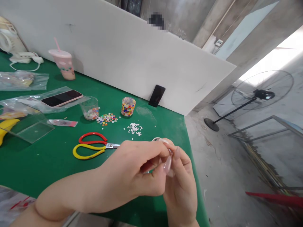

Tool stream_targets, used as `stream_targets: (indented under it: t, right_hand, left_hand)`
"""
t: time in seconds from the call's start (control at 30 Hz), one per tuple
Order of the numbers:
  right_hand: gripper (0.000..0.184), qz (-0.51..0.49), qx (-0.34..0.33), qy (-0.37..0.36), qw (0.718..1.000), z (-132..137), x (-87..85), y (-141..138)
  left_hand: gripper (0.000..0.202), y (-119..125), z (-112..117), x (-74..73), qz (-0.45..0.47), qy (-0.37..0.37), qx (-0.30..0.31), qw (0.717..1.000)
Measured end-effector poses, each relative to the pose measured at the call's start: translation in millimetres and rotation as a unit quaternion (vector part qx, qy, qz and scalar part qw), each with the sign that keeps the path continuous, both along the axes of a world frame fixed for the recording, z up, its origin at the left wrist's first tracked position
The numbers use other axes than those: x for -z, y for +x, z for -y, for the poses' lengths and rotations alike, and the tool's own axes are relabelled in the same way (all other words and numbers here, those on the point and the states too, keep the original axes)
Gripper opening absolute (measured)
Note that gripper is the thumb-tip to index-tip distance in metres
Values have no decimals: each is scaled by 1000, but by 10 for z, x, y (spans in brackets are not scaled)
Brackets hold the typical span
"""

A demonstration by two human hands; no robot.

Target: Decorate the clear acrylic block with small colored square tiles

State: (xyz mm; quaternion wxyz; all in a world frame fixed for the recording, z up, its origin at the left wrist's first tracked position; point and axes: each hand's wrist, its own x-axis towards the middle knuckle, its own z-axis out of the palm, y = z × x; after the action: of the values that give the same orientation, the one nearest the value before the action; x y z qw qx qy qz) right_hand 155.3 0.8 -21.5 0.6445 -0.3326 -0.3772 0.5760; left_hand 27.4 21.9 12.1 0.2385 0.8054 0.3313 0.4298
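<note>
Fingertips (167, 164) of the left hand (134, 170) and right hand (183, 176) are drawn together right of centre in the lower frame; whether they are clamped on anything cannot be told. White, round-rimmed object (156, 139), mostly hidden, shows just above the left hand's bent fingers, with small white flat chips (134, 128) scattered near mid-frame, apart from both hands.

Single head cam, looking forward and down
View's tilted, so the white partition (132, 63) slopes down to the right; left hand (134, 170) and right hand (183, 179) super close at bottom center, green tabletop (52, 162) spreading left, pedestal fan (265, 94) farther off at right.
</note>
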Motion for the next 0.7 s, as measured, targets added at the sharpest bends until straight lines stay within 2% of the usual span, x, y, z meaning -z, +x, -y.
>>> stream_targets:
  t: [0.17,0.33,0.53,0.7]
  right_hand:
    - [11,16,11,5,1000,10,6,4]
    - [10,88,55,36,994,16,4,21]
    - [12,216,155,107,958,26,6,48]
    - [20,275,178,136,935,59,60,76]
  left_hand:
    - [21,1,6,-2,-7,-6,-1,1000]
    - [17,-14,-11,10,-7,-21,6,1000]
    - [16,0,-26,55,29,-29,14,999]
    - [19,30,-10,57,43,-3,-14,999]
